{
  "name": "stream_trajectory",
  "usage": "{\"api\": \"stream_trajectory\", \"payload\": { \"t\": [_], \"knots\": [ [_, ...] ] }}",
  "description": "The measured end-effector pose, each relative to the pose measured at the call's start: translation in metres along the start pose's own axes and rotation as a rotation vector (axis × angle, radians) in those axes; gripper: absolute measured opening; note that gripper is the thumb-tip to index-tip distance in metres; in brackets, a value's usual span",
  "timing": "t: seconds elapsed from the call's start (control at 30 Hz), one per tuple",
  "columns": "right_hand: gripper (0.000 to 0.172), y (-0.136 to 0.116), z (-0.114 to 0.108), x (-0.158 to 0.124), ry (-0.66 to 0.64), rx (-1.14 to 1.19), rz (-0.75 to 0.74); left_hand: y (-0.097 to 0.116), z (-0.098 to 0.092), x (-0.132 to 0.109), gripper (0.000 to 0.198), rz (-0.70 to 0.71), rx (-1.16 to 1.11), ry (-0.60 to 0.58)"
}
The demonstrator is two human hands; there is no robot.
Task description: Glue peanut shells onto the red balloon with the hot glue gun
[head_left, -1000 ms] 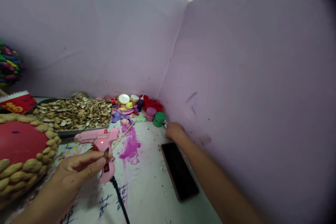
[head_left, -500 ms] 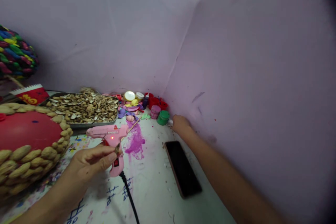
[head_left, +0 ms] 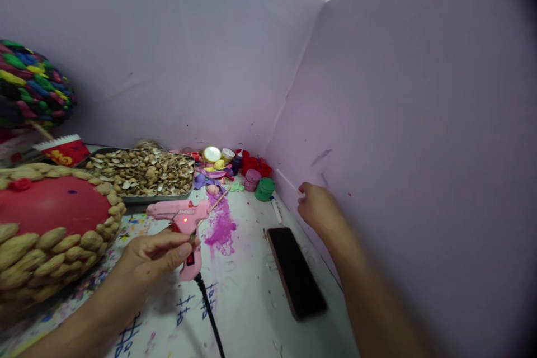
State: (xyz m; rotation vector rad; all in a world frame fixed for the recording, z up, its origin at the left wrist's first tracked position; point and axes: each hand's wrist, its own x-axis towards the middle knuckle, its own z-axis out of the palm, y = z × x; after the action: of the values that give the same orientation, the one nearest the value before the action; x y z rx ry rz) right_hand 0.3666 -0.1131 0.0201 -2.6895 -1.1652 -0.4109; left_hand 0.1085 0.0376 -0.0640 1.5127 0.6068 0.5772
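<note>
My left hand (head_left: 153,257) is closed in a pinch on a small brown shell piece (head_left: 192,237), right in front of the pink glue gun (head_left: 181,213), whose red light is on. The gun lies on the table with its black cord (head_left: 208,313) running toward me. My right hand (head_left: 319,210) is raised off the table by the right wall, fingers closed on a thin white stick (head_left: 287,181) that points up and left. Another white stick (head_left: 276,210) lies on the table below it.
A black phone (head_left: 297,273) lies flat beside my right arm. A metal tray (head_left: 161,198) of shells stands behind the gun. A red dome edged with peanuts (head_left: 46,218) is at left, a multicoloured ball (head_left: 33,84) above it. Small paint pots (head_left: 264,188) and a pink powder smear (head_left: 222,225) fill the corner.
My right hand has lifted from the table near the green pot and drawn back toward me, now with a thin white stick in it. My left hand keeps its pinch by the gun.
</note>
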Motion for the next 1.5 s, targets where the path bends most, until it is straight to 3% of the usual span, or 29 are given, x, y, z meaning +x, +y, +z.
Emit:
{"api": "stream_trajectory", "payload": {
  "t": [0.13,0.2,0.33,0.5,0.83,1.3,1.5],
  "knots": [
    [0.025,-0.018,0.000,-0.048,-0.009,0.243,-0.084,-0.002,-0.003,-0.001,0.030,-0.006,-0.038,-0.044],
    [0.026,-0.022,0.009,-0.067,0.025,0.501,-0.146,-0.005,-0.003,0.000,0.030,-0.009,-0.091,-0.044],
    [0.018,-0.020,0.027,-0.082,0.141,0.673,-0.291,-0.012,-0.005,0.003,0.029,0.045,-0.152,-0.028],
    [0.013,-0.015,0.031,-0.084,0.342,0.558,-0.440,-0.014,-0.004,0.002,0.030,0.086,-0.155,-0.076],
    [0.018,-0.030,0.030,-0.090,0.474,0.409,-0.487,-0.018,-0.005,0.002,0.030,0.134,-0.124,-0.114],
    [0.017,-0.032,0.029,-0.089,0.389,0.415,-0.536,-0.006,-0.011,0.002,0.031,0.270,0.035,-0.169],
    [0.016,-0.044,0.030,-0.089,0.356,0.451,-0.541,-0.005,-0.006,-0.005,0.030,0.360,0.154,-0.256]
  ]
}}
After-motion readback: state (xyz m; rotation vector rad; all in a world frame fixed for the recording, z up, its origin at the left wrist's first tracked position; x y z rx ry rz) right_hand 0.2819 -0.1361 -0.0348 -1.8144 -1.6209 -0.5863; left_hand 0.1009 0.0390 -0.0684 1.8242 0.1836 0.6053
